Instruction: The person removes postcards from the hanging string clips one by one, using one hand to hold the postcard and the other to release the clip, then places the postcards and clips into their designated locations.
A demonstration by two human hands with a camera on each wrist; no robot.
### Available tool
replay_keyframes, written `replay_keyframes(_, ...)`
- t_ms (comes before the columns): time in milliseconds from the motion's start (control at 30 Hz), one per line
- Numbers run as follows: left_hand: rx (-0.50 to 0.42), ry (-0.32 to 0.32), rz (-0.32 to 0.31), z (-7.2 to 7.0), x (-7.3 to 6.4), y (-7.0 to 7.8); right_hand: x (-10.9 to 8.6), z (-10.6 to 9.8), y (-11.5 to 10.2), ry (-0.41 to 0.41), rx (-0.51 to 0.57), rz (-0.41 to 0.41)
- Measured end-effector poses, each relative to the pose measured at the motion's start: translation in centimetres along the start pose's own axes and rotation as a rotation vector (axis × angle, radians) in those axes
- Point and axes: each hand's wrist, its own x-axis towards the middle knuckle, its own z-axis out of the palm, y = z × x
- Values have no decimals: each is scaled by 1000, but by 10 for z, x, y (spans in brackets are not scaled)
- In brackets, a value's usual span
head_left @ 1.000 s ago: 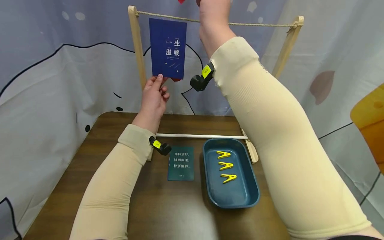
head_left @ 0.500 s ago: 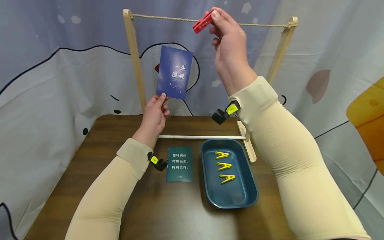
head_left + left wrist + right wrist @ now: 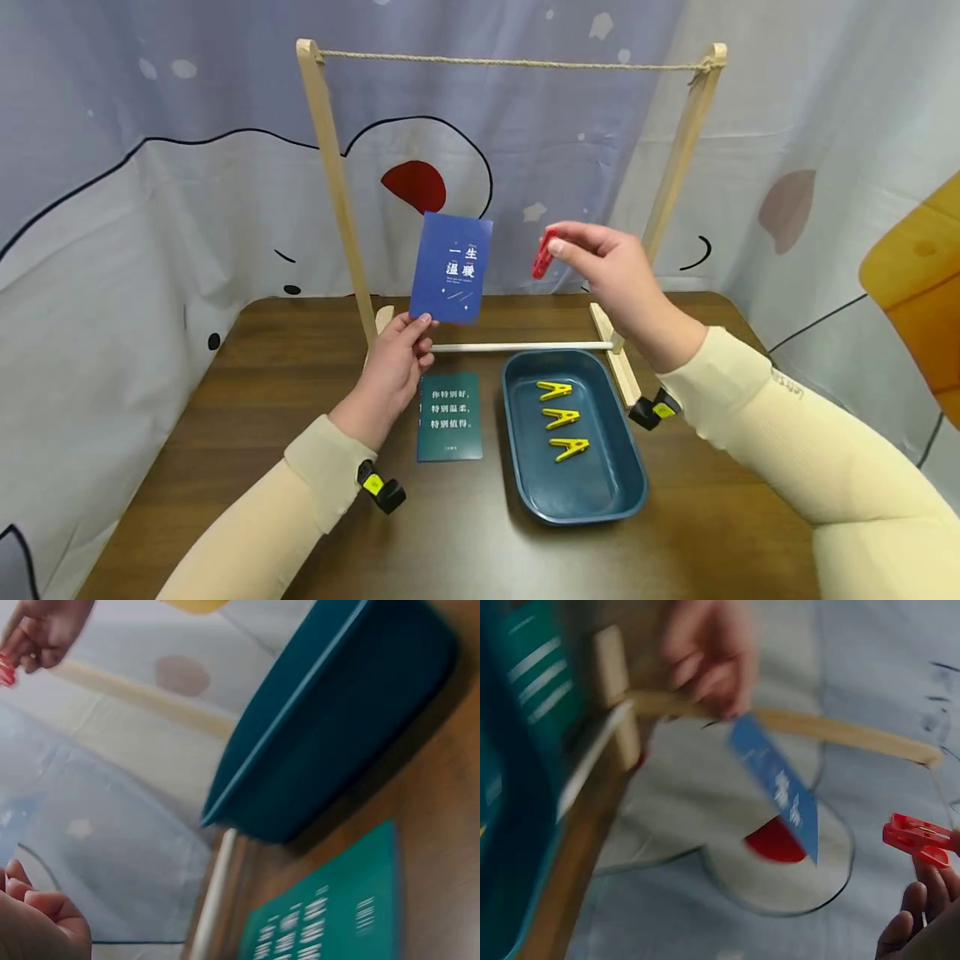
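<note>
My left hand (image 3: 396, 358) pinches a blue card (image 3: 452, 268) with white lettering by its lower left corner, holding it up in front of the wooden frame. Thumb and fingers of my right hand (image 3: 611, 262) pinch a red clothespin (image 3: 544, 253), which tilts down to the left, apart from the card. The right wrist view shows the same clothespin (image 3: 919, 838) and the card (image 3: 776, 787) seen at a slant. On the table lies a green card (image 3: 450, 417) with white lettering, below my left hand. A blue tray (image 3: 641, 492) beside it holds 3 yellow clothespins (image 3: 561, 418).
A wooden frame (image 3: 330, 158) stands at the back of the table (image 3: 247, 417), with a rope (image 3: 510, 62) tied between its post tops. A white rod (image 3: 525, 346) joins its feet behind the tray. A patterned curtain (image 3: 187, 217) hangs behind and at both sides.
Both hands have come down from near the rope, the left with the blue card and the right with the red clothespin. The tray and green card have stayed in place.
</note>
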Motion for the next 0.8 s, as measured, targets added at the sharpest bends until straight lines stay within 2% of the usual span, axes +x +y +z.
replay_keyframes(167,36,12,-86,-7,-18,-14,-30,-13,29,-158,-441,15)
replay_keyframes(300,83,24,-149,-16,-33,-23,-53,-14,49,-253,-612,-3)
replay_keyframes(533,121,27,-224,-30,-57,-41,-90,-14,83,-371,-695,-42)
replay_keyframes(800,161,82,-283,-41,-72,-59,-113,-12,109,-434,-710,-53)
